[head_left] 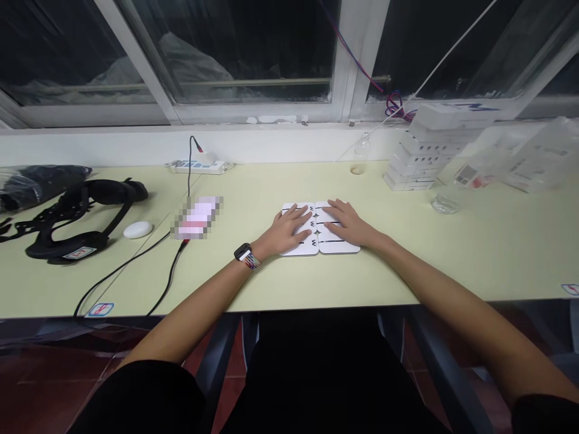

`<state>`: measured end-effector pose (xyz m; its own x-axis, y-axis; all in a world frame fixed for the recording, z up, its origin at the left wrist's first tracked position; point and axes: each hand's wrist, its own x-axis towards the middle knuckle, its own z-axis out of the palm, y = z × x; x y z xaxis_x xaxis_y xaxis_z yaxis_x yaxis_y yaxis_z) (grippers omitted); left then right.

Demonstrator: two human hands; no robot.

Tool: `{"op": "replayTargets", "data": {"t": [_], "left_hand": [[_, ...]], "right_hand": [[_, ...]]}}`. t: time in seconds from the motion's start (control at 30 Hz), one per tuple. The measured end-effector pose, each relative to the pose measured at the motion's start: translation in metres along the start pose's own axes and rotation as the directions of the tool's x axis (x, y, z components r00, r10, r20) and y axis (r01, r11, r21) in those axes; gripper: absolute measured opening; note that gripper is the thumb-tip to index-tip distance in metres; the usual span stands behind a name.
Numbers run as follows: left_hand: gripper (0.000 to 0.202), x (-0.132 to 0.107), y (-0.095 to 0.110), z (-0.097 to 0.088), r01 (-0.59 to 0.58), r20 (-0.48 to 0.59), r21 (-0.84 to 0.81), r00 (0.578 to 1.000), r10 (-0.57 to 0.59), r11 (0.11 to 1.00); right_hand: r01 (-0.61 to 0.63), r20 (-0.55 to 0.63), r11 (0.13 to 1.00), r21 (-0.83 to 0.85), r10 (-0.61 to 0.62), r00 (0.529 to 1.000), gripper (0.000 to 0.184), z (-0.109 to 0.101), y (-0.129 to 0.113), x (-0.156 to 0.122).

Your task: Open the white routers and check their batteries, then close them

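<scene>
Two white rounded panels lie side by side on the table, printed with black lines and W-like marks. My left hand (288,232), with a watch (243,252) on its wrist, rests flat with spread fingers on the left panel (307,247). On the right panel (337,246) lies my right hand (346,223), its fingers stretched out and pointing left. Both hands hide part of the panels. Nothing is gripped in either hand.
At the left are a black head strap (90,241), a white oval case (138,229), a blurred-out phone (199,218) on a cable and a power strip (199,166). Stacked white boxes (418,157), a clear cup (446,202) and plastic bags (534,157) stand at the right.
</scene>
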<state>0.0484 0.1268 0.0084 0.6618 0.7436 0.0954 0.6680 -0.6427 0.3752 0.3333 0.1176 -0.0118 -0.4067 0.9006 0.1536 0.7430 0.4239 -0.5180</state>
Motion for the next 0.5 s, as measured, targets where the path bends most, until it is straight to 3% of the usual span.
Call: {"op": "replayTargets", "data": {"t": [0.5], "left_hand": [[0.070,-0.0003,-0.0007,0.0012,0.008,-0.015,-0.016,1.000,-0.009,1.000]], "right_hand": [[0.009,-0.028,1.000,0.013,-0.009,1.000,0.067,0.0023,-0.0014,-0.0024]]}}
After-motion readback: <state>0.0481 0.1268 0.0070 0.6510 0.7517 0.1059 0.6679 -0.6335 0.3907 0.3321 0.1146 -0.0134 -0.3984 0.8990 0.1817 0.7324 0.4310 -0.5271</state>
